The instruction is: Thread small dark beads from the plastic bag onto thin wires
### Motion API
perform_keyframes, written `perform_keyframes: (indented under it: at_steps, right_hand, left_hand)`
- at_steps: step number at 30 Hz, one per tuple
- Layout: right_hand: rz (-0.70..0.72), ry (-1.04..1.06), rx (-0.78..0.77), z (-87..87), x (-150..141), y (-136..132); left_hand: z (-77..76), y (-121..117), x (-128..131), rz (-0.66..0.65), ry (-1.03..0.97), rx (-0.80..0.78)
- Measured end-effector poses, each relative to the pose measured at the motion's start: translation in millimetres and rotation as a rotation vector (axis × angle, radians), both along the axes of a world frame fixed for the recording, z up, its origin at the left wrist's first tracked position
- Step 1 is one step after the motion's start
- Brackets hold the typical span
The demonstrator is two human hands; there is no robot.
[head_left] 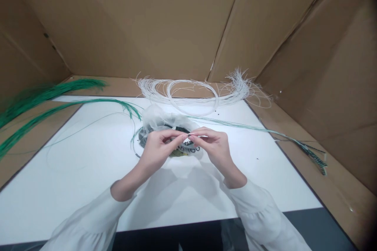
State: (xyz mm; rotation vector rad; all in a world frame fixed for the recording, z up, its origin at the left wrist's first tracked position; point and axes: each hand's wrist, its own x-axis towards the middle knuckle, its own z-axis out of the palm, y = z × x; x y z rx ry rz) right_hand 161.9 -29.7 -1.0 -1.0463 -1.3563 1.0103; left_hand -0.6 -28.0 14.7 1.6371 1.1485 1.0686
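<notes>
My left hand and my right hand meet at the middle of the white board, thumbs and forefingers pinched tip to tip. Between the fingertips is a tiny dark and pale piece, too small to name. Just behind and below them rests a clear plastic bag, with dark printed letters and dark contents partly hidden by my hands. Thin green strands reach the bag's left side. From behind my right hand, pale green strands run out to the right.
Another green bundle lies at the far left. Coiled white strands lie along the back edge of the white board. At the right, several dark striped ends rest on cardboard. Tall cardboard walls enclose the back and sides.
</notes>
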Motion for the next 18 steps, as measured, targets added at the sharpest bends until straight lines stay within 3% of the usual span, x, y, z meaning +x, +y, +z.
perform_keyframes:
  at_steps: [10,18]
  right_hand:
    - [-0.006,-0.066,0.03,0.1,-0.8,-1.8]
    - [0.015,-0.047,0.0,1.5,-2.2,-2.8]
  left_hand:
    - [-2.2,0.4,2.3,0.02,-0.025,-0.005]
    - [-3.7,-0.9,0.6,0.062,0.026,0.121]
